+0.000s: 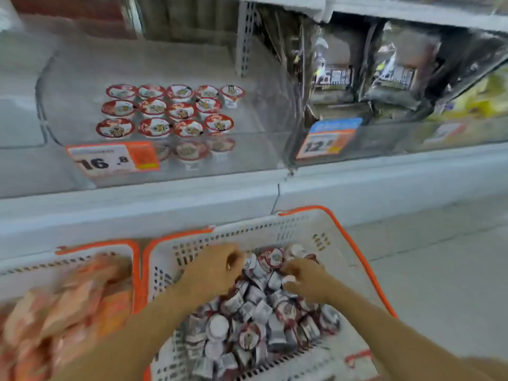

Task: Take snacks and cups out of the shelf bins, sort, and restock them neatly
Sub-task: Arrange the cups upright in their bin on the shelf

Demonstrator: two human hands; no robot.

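Inside the white perforated plastic basket with the orange rim [354,243], a loose heap of small red-and-white foil-lidded cups [255,312] lies tumbled at all angles. Both hands reach into the far end of the heap. The left hand [211,270] curls its fingers around one or more cups at the top of the pile; the right hand [305,281] closes its fingers on cups beside it. The cups are judged light and thin-walled, with foil lids that may puncture; grasp each by the sidewall, not the lid. On the clear shelf bin [68,78] above, upright cups of the same kind [170,114] stand in rows behind an orange price tag [115,159]. A second basket of blurred orange snack packs [63,306] sits just beside, to the left. The bin's clear front wall must be cleared when restocking.
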